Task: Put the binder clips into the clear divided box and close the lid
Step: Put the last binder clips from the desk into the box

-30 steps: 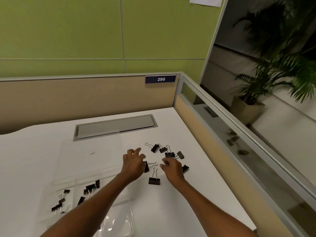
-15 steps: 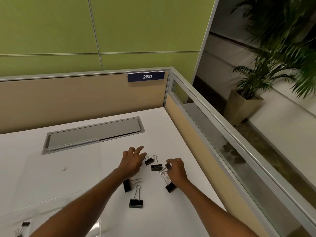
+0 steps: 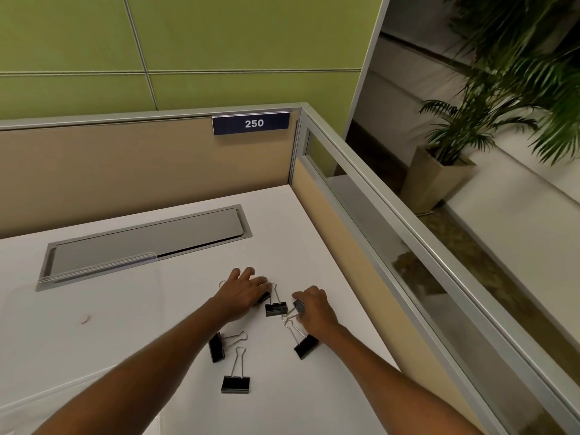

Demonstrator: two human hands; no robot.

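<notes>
black binder clips [image 3: 235, 383] lie loose on the white desk [image 3: 314, 246], near its right edge. the right hand [image 3: 315, 309] pinches a small clip [image 3: 299, 306] in curled fingers. the left hand [image 3: 243, 293] lies over another clip [image 3: 263, 298], fingers fairly straight; whether it grips is unclear. a clear lid [image 3: 94, 268] lies to the left.

Green wall [image 3: 219, 42], white desk [image 3: 298, 230] (partitioned), potted palm [image 3: 455, 142]

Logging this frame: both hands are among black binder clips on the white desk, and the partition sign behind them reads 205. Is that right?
No. In the head view the partition sign reads 250, not 205. The rest stands: the left hand and right hand are among the black binder clips on the white desk.
</notes>
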